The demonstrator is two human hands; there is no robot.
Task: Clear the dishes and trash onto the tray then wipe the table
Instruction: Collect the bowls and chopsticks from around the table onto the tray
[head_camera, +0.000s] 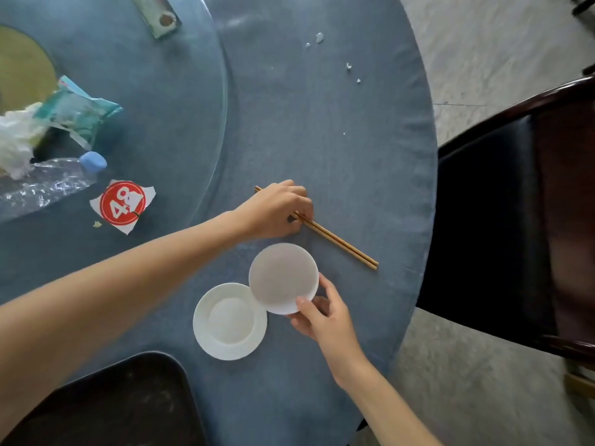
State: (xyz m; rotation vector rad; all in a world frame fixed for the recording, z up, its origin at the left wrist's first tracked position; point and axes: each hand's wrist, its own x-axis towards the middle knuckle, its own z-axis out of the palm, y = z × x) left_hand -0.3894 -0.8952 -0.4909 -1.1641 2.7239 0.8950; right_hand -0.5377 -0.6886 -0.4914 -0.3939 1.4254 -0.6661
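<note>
At centre frame, the left hand [277,210] curls over a pair of brown chopsticks [338,243] lying on the blue table [354,140], fingers pinching them. Just below, the right hand [322,313] grips the rim of a small white bowl [283,277] between thumb and fingers, its edge overlapping a white saucer [229,321]. A dark tray [128,403] sits at lower left. At left lie a crushed plastic bottle [51,183], a red-and-white wrapper [124,204] and a teal packet [79,112]. White scraps [319,37] dot the upper centre. A dark chair [515,201] stands at right.
</note>
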